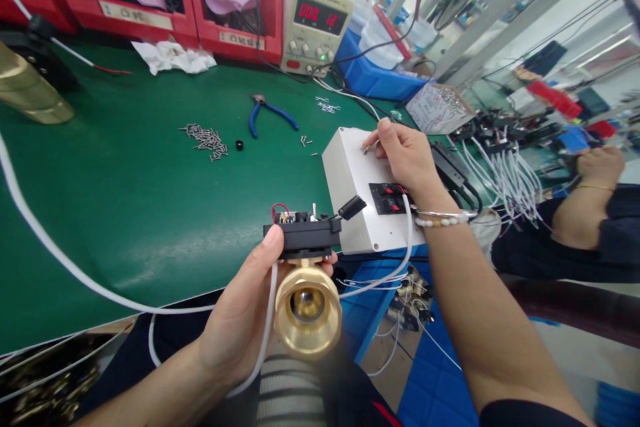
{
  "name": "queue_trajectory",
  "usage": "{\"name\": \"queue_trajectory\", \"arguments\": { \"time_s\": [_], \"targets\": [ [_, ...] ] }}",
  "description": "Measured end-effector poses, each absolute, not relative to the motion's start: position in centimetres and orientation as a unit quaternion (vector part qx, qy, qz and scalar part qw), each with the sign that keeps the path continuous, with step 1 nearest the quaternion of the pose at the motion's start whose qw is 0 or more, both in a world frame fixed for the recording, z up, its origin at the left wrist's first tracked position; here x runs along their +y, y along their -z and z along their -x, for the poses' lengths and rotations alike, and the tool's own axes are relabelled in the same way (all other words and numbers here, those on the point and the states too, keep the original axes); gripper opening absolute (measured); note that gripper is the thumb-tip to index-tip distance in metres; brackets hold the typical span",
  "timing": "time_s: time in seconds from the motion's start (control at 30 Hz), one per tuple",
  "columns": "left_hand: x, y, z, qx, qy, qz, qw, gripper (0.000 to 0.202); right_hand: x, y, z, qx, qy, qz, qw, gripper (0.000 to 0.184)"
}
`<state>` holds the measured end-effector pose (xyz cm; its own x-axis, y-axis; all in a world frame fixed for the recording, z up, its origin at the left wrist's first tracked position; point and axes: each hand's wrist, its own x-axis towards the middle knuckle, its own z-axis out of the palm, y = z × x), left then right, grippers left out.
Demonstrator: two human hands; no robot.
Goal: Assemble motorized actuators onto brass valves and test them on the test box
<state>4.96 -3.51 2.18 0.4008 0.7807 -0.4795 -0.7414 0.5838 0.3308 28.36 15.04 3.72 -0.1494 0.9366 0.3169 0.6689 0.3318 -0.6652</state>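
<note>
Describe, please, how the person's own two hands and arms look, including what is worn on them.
Both the left hand and right hand are gloveless. The right wrist wears a silver bangle and a pale bead bracelet; a dark sleeve edge shows higher up.

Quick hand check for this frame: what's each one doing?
Left hand: closed, holding the brass valve.
Right hand: fingers curled at the metal switch on the white box; can't tell if gripping.

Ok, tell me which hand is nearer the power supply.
Right. The right hand is at the white box, in front and right of the power supply; the left hand, holding the brass valve, is farther back.
</note>
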Motion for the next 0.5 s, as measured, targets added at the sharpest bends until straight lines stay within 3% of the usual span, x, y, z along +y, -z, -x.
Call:
{"name": "queue_trajectory", "arguments": {
  "time_s": [0.27, 0.5],
  "targets": [
    [-3.51, -1.85, -5.15, 0.291, -0.441, -0.012, 0.849, 0.053, 15.01, -3.71, -28.26, -0.733, -0.187, 0.549, 0.355, 0.081],
    [-3.6, -2.79, -4.33, 0.298, -0.427, -0.023, 0.853, 0.048, 14.86, -4.33, -27.51, -0.69, -0.253, 0.572, 0.365, 0.064]
  ]
}}
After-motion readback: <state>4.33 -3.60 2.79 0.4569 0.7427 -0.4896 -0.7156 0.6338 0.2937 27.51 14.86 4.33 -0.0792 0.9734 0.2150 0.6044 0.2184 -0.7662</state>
